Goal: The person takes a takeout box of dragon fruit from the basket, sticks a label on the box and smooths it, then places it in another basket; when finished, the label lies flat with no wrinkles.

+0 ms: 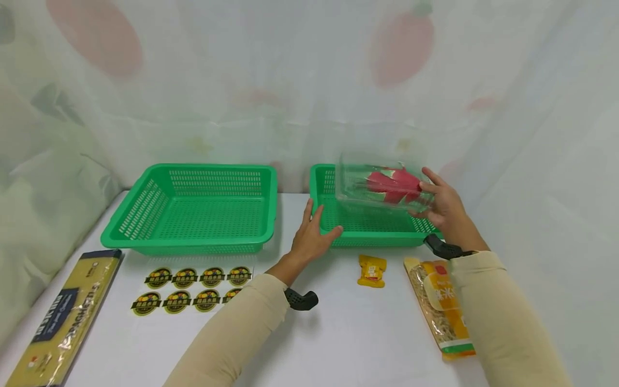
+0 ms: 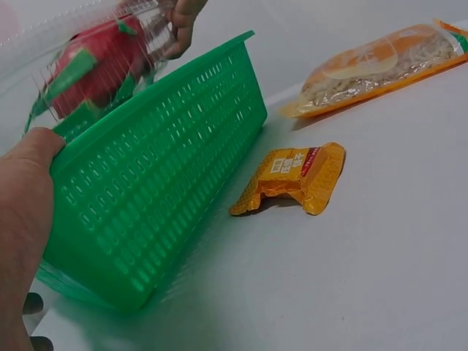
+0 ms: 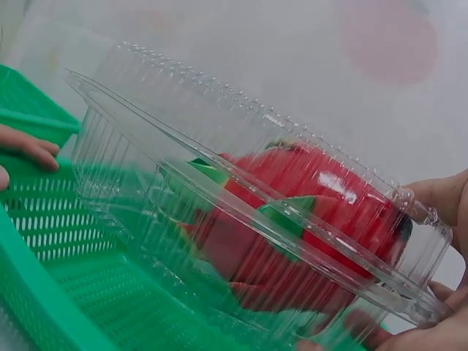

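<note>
My right hand (image 1: pixel 447 209) grips one end of a clear plastic clamshell box (image 3: pixel 139 161), thumb and fingers on opposite sides. Inside the lidded box lies a red dragon fruit (image 1: pixel 394 185) with green scales. The box hangs tilted above the right green basket (image 1: pixel 377 239), and the part of the basket beneath it shows through the plastic. At that basket's near left corner, my left hand (image 1: pixel 311 236) touches the rim with its fingers spread and fairly straight. The left thumb (image 2: pixel 36 145) lies against the rim in the left wrist view.
Another green basket (image 1: pixel 188 248) stands at left. Several round fruit stickers (image 1: pixel 206 300) lie before it on a clear sheet. A spaghetti pack (image 1: pixel 67 317) lies far left. A small yellow packet (image 1: pixel 372 271) and an orange noodle bag (image 1: pixel 442 301) lie at right. A curtain hangs behind.
</note>
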`<control>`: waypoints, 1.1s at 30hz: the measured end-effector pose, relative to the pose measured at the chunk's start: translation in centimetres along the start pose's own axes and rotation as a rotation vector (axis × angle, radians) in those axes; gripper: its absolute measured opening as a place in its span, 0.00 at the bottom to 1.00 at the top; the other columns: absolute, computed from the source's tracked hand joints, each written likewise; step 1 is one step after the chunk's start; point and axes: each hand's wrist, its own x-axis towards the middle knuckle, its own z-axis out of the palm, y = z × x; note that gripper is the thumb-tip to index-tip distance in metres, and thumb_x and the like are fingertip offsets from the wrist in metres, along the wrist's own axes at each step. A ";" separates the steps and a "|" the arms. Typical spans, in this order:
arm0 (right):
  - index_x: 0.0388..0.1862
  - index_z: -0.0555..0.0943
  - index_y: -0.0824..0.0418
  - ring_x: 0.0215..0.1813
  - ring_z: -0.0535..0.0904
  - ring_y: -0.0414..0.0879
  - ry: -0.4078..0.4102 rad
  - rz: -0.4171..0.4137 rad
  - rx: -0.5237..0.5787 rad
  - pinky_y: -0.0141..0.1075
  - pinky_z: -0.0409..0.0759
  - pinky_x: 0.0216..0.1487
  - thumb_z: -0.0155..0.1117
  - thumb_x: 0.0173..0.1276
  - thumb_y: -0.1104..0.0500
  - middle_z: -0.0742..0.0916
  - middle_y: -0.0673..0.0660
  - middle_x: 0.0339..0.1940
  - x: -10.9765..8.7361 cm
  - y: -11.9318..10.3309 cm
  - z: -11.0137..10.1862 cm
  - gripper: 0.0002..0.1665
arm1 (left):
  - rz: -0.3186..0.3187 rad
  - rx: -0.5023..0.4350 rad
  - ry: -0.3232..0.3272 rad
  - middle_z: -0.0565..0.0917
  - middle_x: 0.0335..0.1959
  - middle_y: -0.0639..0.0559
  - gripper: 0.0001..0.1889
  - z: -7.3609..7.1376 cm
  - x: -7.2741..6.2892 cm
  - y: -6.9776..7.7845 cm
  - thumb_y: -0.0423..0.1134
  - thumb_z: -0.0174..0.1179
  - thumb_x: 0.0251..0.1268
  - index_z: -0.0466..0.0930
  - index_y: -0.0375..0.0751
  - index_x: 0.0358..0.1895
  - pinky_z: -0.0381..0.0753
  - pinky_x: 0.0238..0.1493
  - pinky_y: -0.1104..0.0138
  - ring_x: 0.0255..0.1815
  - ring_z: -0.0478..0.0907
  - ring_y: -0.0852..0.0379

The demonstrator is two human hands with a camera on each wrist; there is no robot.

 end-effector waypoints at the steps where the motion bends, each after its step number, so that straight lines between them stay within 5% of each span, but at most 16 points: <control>1: 0.75 0.62 0.36 0.72 0.51 0.56 -0.003 -0.001 0.003 0.63 0.48 0.66 0.58 0.73 0.56 0.53 0.48 0.77 -0.2 -0.2 0.1 0.35 | 0.004 -0.004 0.001 0.34 0.78 0.55 0.45 0.0 0.0 0.0 0.66 0.53 0.63 0.51 0.46 0.77 0.68 0.58 0.44 0.68 0.62 0.41; 13: 0.77 0.58 0.38 0.74 0.45 0.59 -0.058 -0.051 -0.025 0.67 0.43 0.65 0.55 0.75 0.56 0.49 0.44 0.78 -2.9 -2.1 1.4 0.35 | -0.001 0.010 0.004 0.36 0.78 0.54 0.45 -0.8 0.0 0.6 0.65 0.56 0.62 0.51 0.47 0.77 0.64 0.62 0.44 0.71 0.57 0.41; 19: 0.78 0.56 0.41 0.75 0.44 0.58 -0.081 -0.060 -0.016 0.69 0.40 0.64 0.54 0.75 0.56 0.48 0.45 0.78 -4.2 -2.6 1.9 0.36 | 0.030 -0.037 0.011 0.39 0.78 0.49 0.51 -2.5 -0.5 2.2 0.68 0.59 0.56 0.46 0.52 0.78 0.56 0.62 0.36 0.73 0.49 0.38; 26: 0.78 0.54 0.42 0.76 0.43 0.57 -0.116 -0.050 0.006 0.70 0.37 0.63 0.54 0.75 0.57 0.48 0.46 0.78 -5.7 -3.1 2.5 0.37 | 0.146 -0.273 -0.028 0.39 0.78 0.50 0.57 -6.0 -1.6 4.7 0.74 0.57 0.50 0.40 0.53 0.79 0.50 0.65 0.39 0.76 0.40 0.46; 30: 0.78 0.54 0.42 0.76 0.41 0.57 -0.135 -0.044 0.023 0.70 0.35 0.63 0.54 0.75 0.59 0.50 0.48 0.77 -6.6 -3.4 3.0 0.38 | 0.086 -0.505 -0.098 0.42 0.78 0.50 0.59 -8.1 -2.2 6.4 0.78 0.54 0.48 0.39 0.52 0.79 0.54 0.66 0.41 0.75 0.45 0.46; 33: 0.79 0.53 0.43 0.76 0.40 0.57 -0.146 -0.047 0.018 0.70 0.34 0.62 0.54 0.75 0.59 0.50 0.48 0.76 -7.3 -3.6 3.3 0.38 | 0.009 -0.713 -0.153 0.44 0.77 0.48 0.54 -9.4 -2.5 7.9 0.71 0.55 0.56 0.39 0.51 0.79 0.61 0.62 0.41 0.74 0.50 0.43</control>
